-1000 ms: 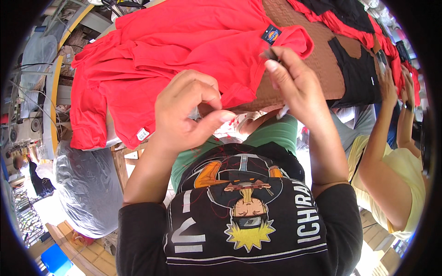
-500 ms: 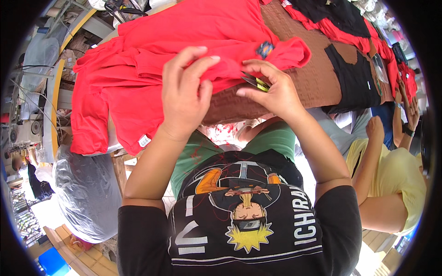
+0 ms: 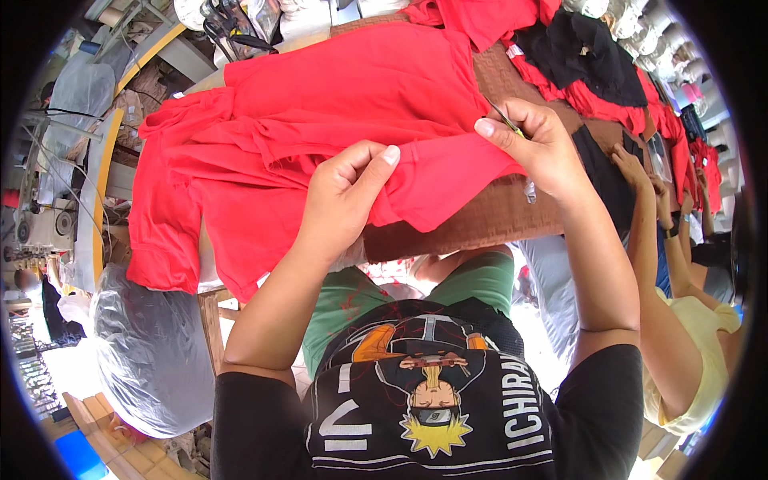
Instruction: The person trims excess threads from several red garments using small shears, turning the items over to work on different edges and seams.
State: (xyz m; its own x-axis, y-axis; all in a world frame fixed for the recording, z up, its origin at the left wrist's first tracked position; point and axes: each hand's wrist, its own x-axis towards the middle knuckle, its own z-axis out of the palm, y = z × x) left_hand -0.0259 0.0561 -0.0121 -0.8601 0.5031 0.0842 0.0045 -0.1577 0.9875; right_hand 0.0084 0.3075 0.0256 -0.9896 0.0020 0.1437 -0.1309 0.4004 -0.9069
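A large red garment [image 3: 352, 88] lies bunched over the brown-covered table. With thumb against bent fingers, my left hand [image 3: 342, 192] pinches one edge of it near the middle. My right hand [image 3: 544, 152] holds small thread snips [image 3: 509, 122], their dark blades pointing up and left from between thumb and fingers. A strip of the red cloth is stretched between my two hands, and its right end reaches the right hand's fingers. The snips' grip is mostly hidden in the palm.
The brown table cover [image 3: 448, 228] shows along the near edge. Black garments [image 3: 604, 168] lie to the right, where a co-worker in a yellow top [image 3: 696, 352] reaches over them. A plastic-wrapped bundle [image 3: 152, 352] stands at left, and white thread cones [image 3: 652, 36] line the far right.
My left hand, spread and empty before, now pinches the red garment. My right hand has moved right with the snips, pulling the cloth out. The co-worker's arm now reaches forward.
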